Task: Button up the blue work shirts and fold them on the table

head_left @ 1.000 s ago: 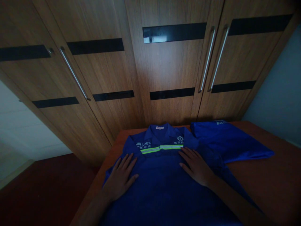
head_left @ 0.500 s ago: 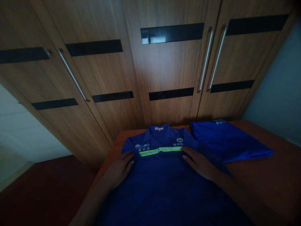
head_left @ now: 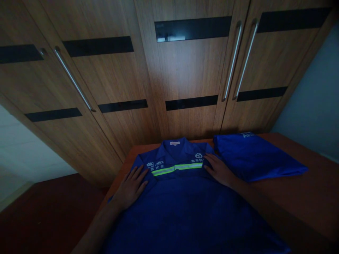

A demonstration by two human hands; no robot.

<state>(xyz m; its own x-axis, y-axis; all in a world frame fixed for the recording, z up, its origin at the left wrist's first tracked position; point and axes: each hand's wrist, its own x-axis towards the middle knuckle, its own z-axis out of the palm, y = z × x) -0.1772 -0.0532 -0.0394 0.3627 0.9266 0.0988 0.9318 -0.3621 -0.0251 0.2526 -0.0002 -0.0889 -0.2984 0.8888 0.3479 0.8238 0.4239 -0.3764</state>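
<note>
A dark blue work jacket (head_left: 180, 204) lies spread out before me, its collar toward the wardrobe. A yellow-green and silver reflective strip (head_left: 177, 168) crosses its chest, with white logos and lettering above. My left hand (head_left: 131, 187) rests on the jacket's left side, fingers spread, just beside the strip's left end. On the other side, my right hand (head_left: 218, 169) lies with fingers extended on the chest, near the strip's right end and the gear-shaped logo (head_left: 198, 155). Neither hand grips anything. The jacket's lower part runs out of view at the bottom.
A folded blue garment (head_left: 254, 158) with white lettering lies to the right on the reddish-brown table (head_left: 312, 197). Behind the table stands a wooden wardrobe (head_left: 185, 70) with metal handles and black strips. Dark red floor (head_left: 53, 208) shows at the left.
My left hand has spread its fingers wider and lies flatter on the jacket. My right hand has moved slightly up toward the gear logo. The jacket's chest sits slightly further left in view.
</note>
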